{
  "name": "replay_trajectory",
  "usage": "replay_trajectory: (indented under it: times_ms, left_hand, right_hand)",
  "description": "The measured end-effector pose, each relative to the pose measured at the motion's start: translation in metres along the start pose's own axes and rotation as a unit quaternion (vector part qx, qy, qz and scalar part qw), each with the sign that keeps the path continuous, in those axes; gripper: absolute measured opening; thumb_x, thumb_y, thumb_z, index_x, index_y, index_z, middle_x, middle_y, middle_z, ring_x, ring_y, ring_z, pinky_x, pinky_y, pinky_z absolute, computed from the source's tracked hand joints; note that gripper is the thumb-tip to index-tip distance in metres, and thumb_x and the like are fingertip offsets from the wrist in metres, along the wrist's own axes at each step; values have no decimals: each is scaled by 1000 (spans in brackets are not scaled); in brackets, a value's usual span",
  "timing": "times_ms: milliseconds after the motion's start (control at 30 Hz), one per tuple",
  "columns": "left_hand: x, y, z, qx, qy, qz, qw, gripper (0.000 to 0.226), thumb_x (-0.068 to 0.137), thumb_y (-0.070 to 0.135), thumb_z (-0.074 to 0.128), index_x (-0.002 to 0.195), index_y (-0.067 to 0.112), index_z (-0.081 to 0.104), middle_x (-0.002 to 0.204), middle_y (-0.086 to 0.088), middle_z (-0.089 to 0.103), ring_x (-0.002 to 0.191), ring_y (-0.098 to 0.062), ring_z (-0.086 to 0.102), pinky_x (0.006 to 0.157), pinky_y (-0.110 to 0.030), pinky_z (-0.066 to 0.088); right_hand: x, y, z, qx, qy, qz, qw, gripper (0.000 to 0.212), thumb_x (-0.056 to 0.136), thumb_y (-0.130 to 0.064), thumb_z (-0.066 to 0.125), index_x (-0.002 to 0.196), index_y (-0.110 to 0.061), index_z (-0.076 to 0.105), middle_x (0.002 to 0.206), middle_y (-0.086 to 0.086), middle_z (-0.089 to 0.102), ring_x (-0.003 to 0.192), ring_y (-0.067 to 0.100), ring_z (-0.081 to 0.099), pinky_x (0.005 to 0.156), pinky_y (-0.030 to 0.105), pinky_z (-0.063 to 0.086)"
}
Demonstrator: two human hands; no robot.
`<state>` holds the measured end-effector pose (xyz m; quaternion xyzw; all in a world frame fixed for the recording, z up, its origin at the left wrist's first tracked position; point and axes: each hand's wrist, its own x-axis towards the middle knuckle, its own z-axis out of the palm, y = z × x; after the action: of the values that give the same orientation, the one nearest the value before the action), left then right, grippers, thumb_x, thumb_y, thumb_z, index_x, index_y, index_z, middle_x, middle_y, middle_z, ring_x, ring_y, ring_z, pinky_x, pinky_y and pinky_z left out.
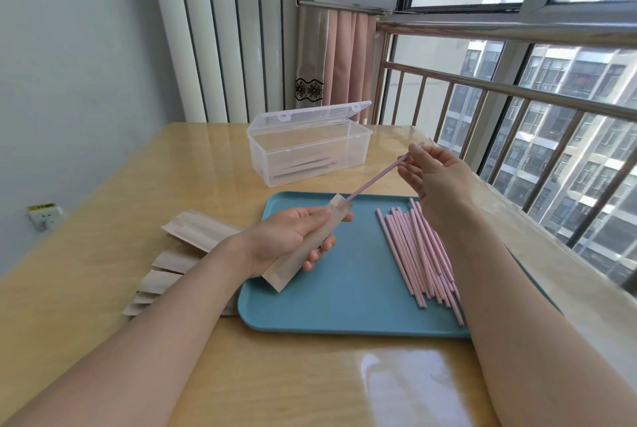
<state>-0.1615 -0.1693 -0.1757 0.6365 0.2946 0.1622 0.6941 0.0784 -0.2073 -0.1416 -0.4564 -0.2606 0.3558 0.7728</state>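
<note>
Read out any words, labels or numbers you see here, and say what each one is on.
Yellow sticker on the wall socket: it carries print, but it is too blurred to read.
Sleeve, straw, box, tray: no text visible.

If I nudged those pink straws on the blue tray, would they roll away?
Likely they'd roll: the pink straws are thin round tubes lying loose on the smooth blue tray, though its rim should catch them. The held straw in the right hand shows no sag, so probably stiff, light.
</note>
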Motion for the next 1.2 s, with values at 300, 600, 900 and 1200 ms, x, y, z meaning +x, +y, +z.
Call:
replay_trajectory:
  times_ms: [300, 600, 900, 1200]
  left_hand:
    - [1, 0, -2, 1, 8, 6, 1000, 38, 107, 35, 40, 126, 16, 67, 69, 0, 54, 51, -11, 44, 46, -21, 43]
    - [4, -1, -4, 13, 37, 7, 999, 40, 108, 33, 39, 121, 9, 68, 69, -2, 55, 52, -10, 46, 49, -21, 46]
    - [4, -1, -3, 14, 40, -1, 999, 40, 107, 34, 39, 122, 9, 67, 69, -2, 54, 53, -10, 45, 50, -21, 46]
    - [5, -2, -4, 22, 68, 8, 997, 39, 106, 34, 43, 118, 9, 70, 69, -1, 57, 52, -10, 49, 52, -23, 47]
  right_hand:
    - [0, 7, 2, -91, -72, 25, 993, 19, 90, 0, 69, 108, 1, 64, 78, 17, 71, 61, 19, 69, 61, 22, 59]
    - [-8, 17, 8, -287, -187, 33, 939, 18, 95, -15, 68, 100, -1, 76, 78, 14, 72, 59, 15, 63, 55, 22, 55]
    - [-12, 18, 13, -355, -269, 41, 894, 31, 96, -34, 65, 99, -8, 80, 74, 13, 71, 55, 14, 53, 52, 24, 44]
    - [6, 21, -8, -648, -122, -38, 750, 43, 79, -33, 84, 75, 7, 71, 62, 10, 64, 55, 17, 53, 54, 28, 43]
